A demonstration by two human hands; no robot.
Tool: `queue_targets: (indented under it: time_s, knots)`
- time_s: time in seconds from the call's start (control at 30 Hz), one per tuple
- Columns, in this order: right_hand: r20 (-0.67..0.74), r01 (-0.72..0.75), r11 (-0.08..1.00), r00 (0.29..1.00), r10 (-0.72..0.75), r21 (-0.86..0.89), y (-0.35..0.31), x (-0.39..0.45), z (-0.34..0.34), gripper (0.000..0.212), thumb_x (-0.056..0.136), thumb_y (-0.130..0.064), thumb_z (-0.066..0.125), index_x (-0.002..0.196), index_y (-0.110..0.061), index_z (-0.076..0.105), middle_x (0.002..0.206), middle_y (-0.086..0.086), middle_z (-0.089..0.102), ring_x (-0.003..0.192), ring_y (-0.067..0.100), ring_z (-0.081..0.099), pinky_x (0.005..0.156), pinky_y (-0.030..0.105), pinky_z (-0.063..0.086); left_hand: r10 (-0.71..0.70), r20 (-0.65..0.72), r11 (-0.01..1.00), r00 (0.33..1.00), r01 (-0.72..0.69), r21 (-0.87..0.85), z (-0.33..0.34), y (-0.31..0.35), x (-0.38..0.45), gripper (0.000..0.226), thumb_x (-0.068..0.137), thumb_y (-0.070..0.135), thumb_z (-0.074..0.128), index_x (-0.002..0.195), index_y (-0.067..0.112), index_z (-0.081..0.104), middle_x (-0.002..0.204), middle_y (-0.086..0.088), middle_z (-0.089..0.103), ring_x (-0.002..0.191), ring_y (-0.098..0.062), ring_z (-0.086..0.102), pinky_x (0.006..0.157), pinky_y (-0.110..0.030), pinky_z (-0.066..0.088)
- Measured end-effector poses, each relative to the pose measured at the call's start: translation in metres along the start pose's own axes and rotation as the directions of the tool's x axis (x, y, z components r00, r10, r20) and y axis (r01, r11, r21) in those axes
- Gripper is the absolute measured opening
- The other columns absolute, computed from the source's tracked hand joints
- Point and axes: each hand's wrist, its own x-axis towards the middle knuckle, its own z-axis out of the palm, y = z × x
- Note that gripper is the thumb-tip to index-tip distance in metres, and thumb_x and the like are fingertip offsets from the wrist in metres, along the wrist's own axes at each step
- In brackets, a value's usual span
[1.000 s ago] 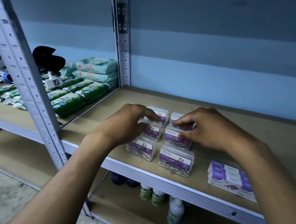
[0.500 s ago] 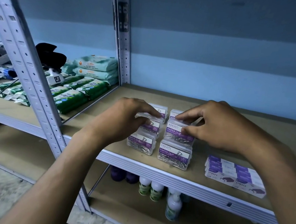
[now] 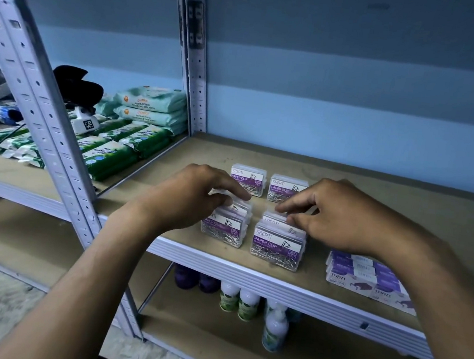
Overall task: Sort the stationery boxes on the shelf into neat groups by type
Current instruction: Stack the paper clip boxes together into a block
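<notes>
The clear paper clip boxes [image 3: 277,246] stood in two short rows near the shelf [image 3: 374,199] front edge, two more just behind at twelve o'clock. The left hand [image 3: 189,200] curled over the middle box of the left row, fingers gripping its top; the right hand [image 3: 340,216] pinched the middle box of the right row. At three o'clock lay purple staples boxes [image 3: 366,276]; wipes packs [image 3: 149,108] sat at ten o'clock.
</notes>
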Motion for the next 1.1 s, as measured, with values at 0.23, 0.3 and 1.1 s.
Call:
queue_targets:
  time_s: [0.23, 0.3, 1.1]
  knots:
    - [0.019, -0.007, 1.000, 1.000, 0.007, -0.016, -0.005, -0.004, -0.003, 0.032, 0.092, -0.045, 0.066, 0.123, -0.038, 0.070, 0.123, -0.016, 0.070, 0.103, -0.002, 0.061, 0.089, 0.019, 0.045, -0.062, 0.024, 0.998, 0.998, 0.062, -0.027, 0.002, -0.003, -0.001, 0.028, 0.098, 0.030, 0.054, 0.122, 0.038, 0.066, 0.126, 0.020, 0.064, 0.116, 0.003, 0.057, 0.092, -0.013, 0.041]
    - [0.067, -0.029, 0.999, 0.997, 0.030, -0.021, -0.007, -0.006, -0.004, 0.059, 0.079, -0.063, 0.070, 0.132, -0.039, 0.062, 0.122, -0.018, 0.068, 0.104, -0.001, 0.061, 0.092, 0.020, 0.045, -0.084, 0.065, 0.994, 0.994, 0.088, -0.057, 0.002, -0.003, -0.004, 0.039, 0.091, 0.048, 0.060, 0.129, 0.041, 0.059, 0.132, 0.022, 0.059, 0.122, 0.004, 0.052, 0.103, -0.022, 0.043]
    - [0.076, -0.004, 0.992, 0.997, 0.013, -0.125, -0.007, 0.000, 0.009, 0.080, 0.068, -0.053, 0.085, 0.141, -0.037, 0.055, 0.137, -0.010, 0.062, 0.115, 0.007, 0.060, 0.087, 0.020, 0.040, -0.106, 0.093, 0.994, 0.990, 0.106, 0.012, 0.001, 0.007, -0.006, 0.059, 0.068, 0.041, 0.085, 0.124, 0.041, 0.063, 0.112, 0.026, 0.058, 0.099, -0.002, 0.054, 0.072, -0.002, 0.035]
